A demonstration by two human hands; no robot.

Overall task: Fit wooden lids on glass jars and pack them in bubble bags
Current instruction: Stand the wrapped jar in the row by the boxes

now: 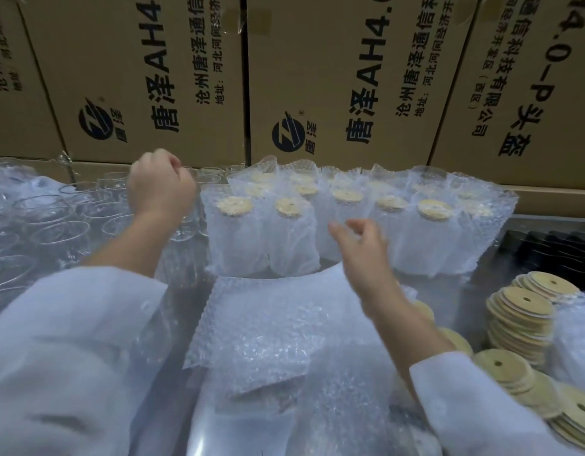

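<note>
Several lidded glass jars packed in bubble bags [347,222] stand in rows at the back centre. Bare open glass jars [54,222] crowd the left side. My left hand [159,189] hovers over those jars near the packed rows, fingers curled; I cannot see anything in it. My right hand [363,248] hangs in front of the packed jars with fingers loosely curled and nothing in it. A pile of flat bubble bags [271,327] lies in front of me. Stacks of round wooden lids [518,314] with centre holes sit at the right.
Tall cardboard boxes [186,77] with black print form a wall right behind the work surface. A black ridged tray [547,248] lies at the right, behind the lid stacks. More loose lids [574,409] spread along the lower right edge.
</note>
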